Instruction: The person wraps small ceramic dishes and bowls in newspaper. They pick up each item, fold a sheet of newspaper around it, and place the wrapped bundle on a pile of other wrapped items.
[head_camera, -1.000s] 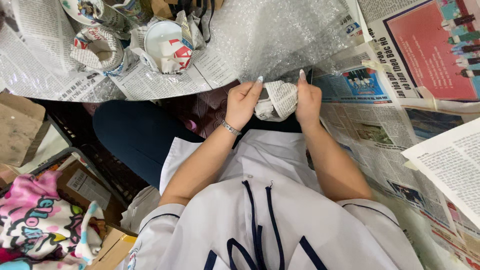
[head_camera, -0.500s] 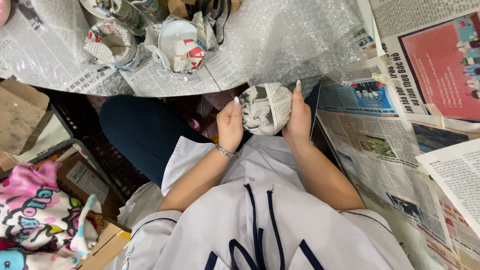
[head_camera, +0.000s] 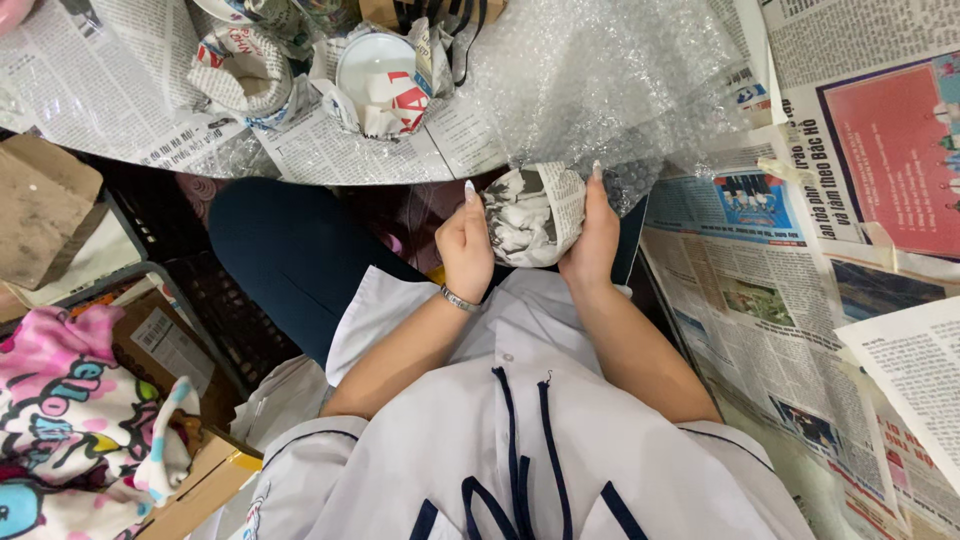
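Between both hands (head_camera: 530, 235), the newspaper-wrapped bundle (head_camera: 535, 213)

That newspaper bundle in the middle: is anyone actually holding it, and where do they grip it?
Yes. The newspaper-wrapped bundle is held between both hands: the left hand cups its left side and the right hand presses against its right side.

Both forearms angled inward, left hand (head_camera: 466, 242) and right hand (head_camera: 594, 238) cupped facing each other, fingers up
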